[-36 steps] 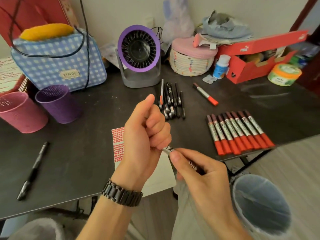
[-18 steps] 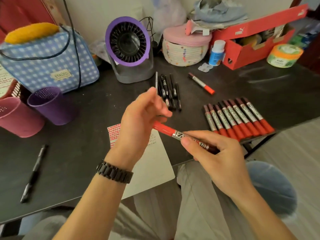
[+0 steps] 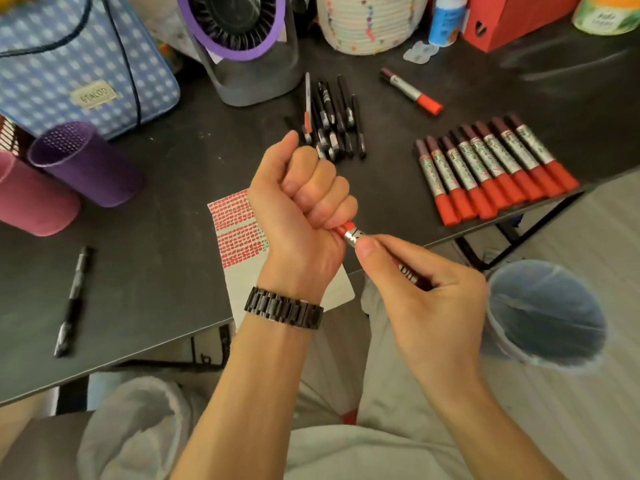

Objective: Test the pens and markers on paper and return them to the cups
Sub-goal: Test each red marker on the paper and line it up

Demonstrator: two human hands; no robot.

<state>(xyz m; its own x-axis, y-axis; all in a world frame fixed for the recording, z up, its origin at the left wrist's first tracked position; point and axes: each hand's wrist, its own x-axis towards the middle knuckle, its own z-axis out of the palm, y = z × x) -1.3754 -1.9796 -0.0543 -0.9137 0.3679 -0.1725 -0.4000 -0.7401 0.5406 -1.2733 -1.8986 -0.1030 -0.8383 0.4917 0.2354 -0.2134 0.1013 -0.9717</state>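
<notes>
Since half a second ago the left hand (image 3: 301, 202) has been closed over the red cap. Its grip, loose then, is now a tight fist with only a short red stub left showing. The red marker (image 3: 350, 233) is held in the air above the near edge of the bench (image 3: 166, 209). Its round, silver-banded barrel is pinched in the grip of the right hand (image 3: 429, 299), with the thumb laid along it. A black linked watch band (image 3: 284, 308) is worn on the left wrist.

Under the hands a flat white sheet of paper (image 3: 235, 220) is seen, filled with rows of small red dashes. To the right a row of markers (image 3: 491, 168) is laid side by side, touching, red caps toward the bench edge. Slim black pens (image 3: 332, 119) are bunched further back, and one black pen (image 3: 74, 299) lies apart at the left. A perforated purple cup (image 3: 83, 161) and a smooth pink cup (image 3: 31, 199) are set just beside each other.
</notes>
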